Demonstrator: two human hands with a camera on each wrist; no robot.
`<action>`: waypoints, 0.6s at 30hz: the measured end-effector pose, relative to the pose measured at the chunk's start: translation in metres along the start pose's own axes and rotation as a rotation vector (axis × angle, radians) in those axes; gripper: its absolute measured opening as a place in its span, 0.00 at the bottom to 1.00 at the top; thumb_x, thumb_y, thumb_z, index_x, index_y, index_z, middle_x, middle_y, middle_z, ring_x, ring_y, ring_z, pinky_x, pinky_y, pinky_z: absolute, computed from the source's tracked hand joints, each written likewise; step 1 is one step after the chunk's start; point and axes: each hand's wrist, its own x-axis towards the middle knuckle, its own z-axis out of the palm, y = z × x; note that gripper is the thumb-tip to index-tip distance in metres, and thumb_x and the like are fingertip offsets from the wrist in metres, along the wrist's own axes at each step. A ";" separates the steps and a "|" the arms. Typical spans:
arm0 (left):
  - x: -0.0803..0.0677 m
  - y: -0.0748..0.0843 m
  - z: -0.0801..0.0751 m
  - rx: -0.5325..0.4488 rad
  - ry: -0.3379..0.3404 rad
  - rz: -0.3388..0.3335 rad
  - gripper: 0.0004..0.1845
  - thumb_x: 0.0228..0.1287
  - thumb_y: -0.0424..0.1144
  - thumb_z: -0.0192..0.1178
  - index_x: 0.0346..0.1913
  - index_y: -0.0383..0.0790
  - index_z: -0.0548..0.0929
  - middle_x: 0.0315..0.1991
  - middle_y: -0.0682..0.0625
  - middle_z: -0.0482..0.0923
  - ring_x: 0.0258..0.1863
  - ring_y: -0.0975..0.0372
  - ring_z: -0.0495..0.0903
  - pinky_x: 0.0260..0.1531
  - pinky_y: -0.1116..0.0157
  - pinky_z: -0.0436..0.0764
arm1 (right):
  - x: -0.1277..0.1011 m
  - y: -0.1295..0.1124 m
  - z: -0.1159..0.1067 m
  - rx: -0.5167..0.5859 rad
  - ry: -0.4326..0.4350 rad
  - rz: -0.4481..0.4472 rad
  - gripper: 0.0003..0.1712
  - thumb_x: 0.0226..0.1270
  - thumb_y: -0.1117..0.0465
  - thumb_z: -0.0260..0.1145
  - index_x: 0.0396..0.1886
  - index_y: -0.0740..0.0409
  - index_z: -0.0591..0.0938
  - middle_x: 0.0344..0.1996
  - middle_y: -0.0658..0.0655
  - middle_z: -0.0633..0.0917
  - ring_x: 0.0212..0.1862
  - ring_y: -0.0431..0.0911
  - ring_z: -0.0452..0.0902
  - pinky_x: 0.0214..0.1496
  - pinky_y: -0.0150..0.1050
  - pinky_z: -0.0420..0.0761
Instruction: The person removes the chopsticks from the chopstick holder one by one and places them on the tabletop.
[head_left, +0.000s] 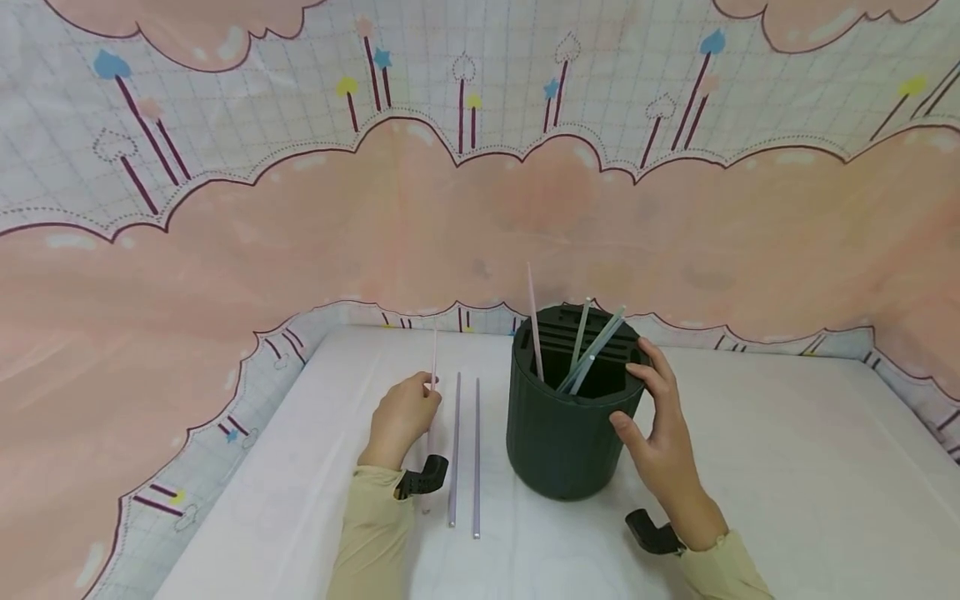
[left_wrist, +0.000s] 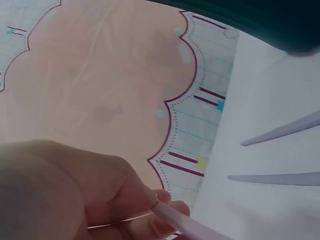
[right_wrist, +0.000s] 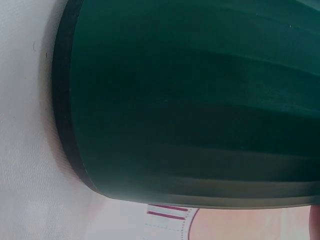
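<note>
A dark green utensil holder (head_left: 562,442) stands upright on the table, with slots at the back of its top. My right hand (head_left: 660,446) grips its right side, fingers at the rim and thumb on the front. Inside lean a pink chopstick (head_left: 533,321) and several pale green and blue chopsticks (head_left: 602,335). Left of the holder, my left hand (head_left: 401,417) pinches another pink chopstick (left_wrist: 182,220) between thumb and fingers. Two pale purple chopsticks (head_left: 477,467) lie side by side just right of that hand. The holder's wall (right_wrist: 190,110) fills most of the right wrist view.
A white cloth (head_left: 787,450) covers the table. Behind it hangs a pink and white patterned curtain (head_left: 450,225), close to the holder's back. Each wrist carries a black camera mount (head_left: 423,477).
</note>
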 end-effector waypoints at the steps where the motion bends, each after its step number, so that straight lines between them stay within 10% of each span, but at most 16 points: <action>1: 0.002 -0.001 0.001 0.010 0.000 0.002 0.19 0.59 0.38 0.48 0.53 0.40 0.74 0.38 0.48 0.79 0.22 0.61 0.74 0.20 0.63 0.71 | 0.000 0.000 0.000 -0.001 0.001 0.004 0.34 0.63 0.46 0.56 0.55 0.72 0.64 0.64 0.67 0.56 0.65 0.59 0.48 0.63 0.53 0.51; 4: 0.006 -0.004 0.004 0.031 -0.008 0.015 0.21 0.57 0.38 0.49 0.55 0.38 0.73 0.39 0.47 0.78 0.26 0.59 0.73 0.22 0.61 0.72 | 0.001 -0.001 -0.001 -0.002 0.006 0.010 0.34 0.63 0.46 0.56 0.55 0.72 0.64 0.64 0.67 0.56 0.65 0.59 0.48 0.61 0.59 0.51; 12: 0.005 -0.014 0.016 -0.009 -0.083 0.006 0.22 0.53 0.35 0.52 0.54 0.36 0.73 0.36 0.48 0.79 0.20 0.63 0.74 0.24 0.63 0.72 | 0.000 -0.002 0.000 0.004 0.010 -0.009 0.35 0.63 0.46 0.56 0.54 0.72 0.65 0.64 0.68 0.56 0.65 0.59 0.48 0.64 0.35 0.52; 18: 0.005 -0.022 0.024 0.014 -0.100 0.009 0.22 0.51 0.34 0.55 0.52 0.34 0.74 0.31 0.47 0.80 0.25 0.60 0.75 0.31 0.59 0.74 | -0.003 -0.003 0.002 -0.008 0.010 0.001 0.34 0.63 0.46 0.56 0.54 0.71 0.65 0.64 0.67 0.57 0.65 0.59 0.49 0.64 0.44 0.53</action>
